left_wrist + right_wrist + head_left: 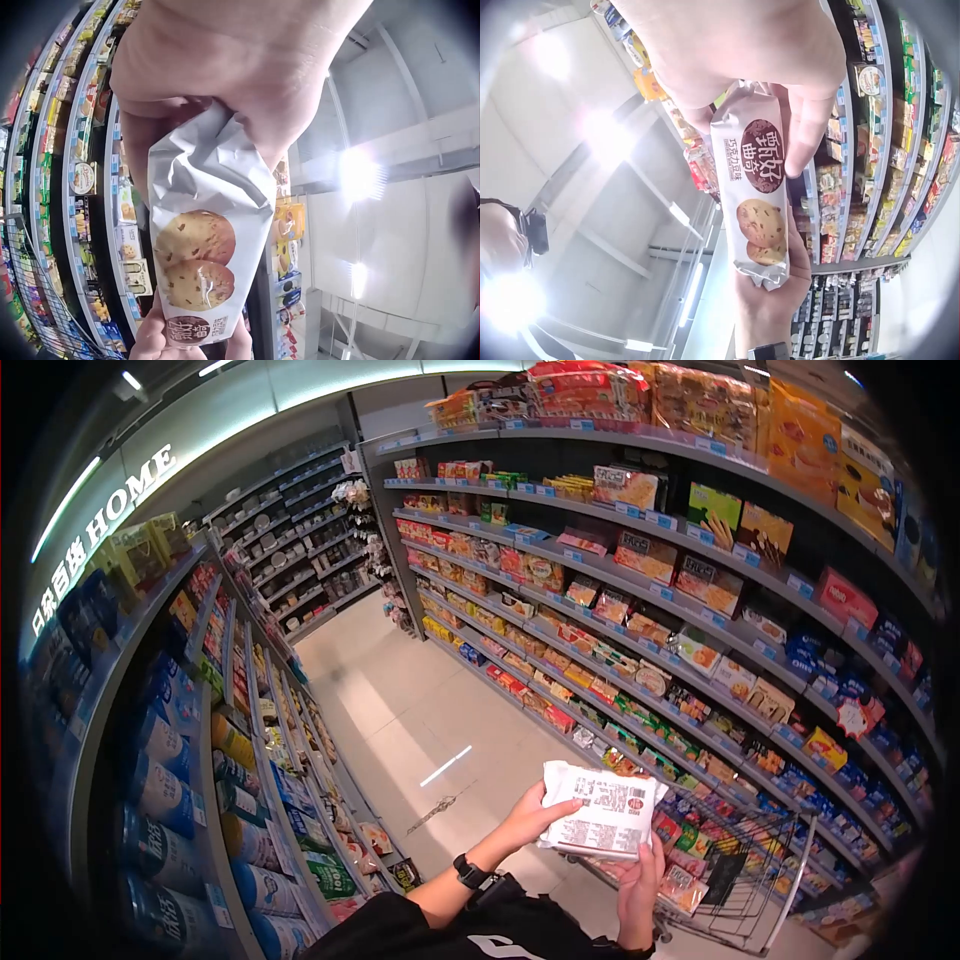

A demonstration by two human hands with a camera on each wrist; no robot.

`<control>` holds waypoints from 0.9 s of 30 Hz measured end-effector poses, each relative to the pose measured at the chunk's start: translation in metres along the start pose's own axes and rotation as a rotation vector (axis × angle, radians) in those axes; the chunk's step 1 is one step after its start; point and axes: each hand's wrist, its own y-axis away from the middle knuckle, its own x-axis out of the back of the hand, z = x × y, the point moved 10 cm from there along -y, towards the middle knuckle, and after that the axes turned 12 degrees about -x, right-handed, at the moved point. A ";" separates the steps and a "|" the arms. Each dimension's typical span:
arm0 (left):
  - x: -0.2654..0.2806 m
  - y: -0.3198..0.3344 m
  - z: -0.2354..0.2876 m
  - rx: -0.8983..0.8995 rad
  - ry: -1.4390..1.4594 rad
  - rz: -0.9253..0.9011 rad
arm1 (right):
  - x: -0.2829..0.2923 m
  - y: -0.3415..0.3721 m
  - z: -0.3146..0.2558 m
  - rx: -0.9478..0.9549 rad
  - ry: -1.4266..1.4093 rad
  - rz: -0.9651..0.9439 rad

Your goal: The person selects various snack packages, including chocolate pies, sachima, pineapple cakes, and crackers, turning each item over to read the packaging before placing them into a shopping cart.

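A white packet of chocolate chip cookies [600, 810] is held up in front of the person, its printed back with small text facing the head camera. The left hand [540, 815] grips its left side, thumb lying across the back. At the lower right corner, the right hand [640, 875] pinches the packet. Two pictured cookies show on the side of the cookie packet [199, 262] in the left wrist view, below the crumpled end in the left hand [225, 60]. The right wrist view has the right hand [742, 49] around one end of the packet.
A wire shopping cart [740, 880] stands at the right, with a packaged item [685, 888] in it. Shelves of boxed and bagged snacks [640, 560] line the right side. Cans and pouches fill the left shelves [240, 780]. A tiled aisle floor [390, 700] runs between them.
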 end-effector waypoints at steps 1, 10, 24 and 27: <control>0.002 0.001 0.001 0.001 -0.022 0.015 | -0.003 0.003 -0.004 -0.015 0.039 -0.005; -0.026 0.016 -0.007 0.028 -0.048 -0.091 | 0.036 0.008 -0.009 0.079 0.133 0.034; -0.127 0.024 0.023 -0.799 -0.795 -0.763 | 0.089 0.016 -0.014 -0.212 -0.254 0.072; -0.120 0.014 0.008 -1.018 -0.958 -0.834 | 0.097 0.008 -0.012 -0.197 -0.255 0.054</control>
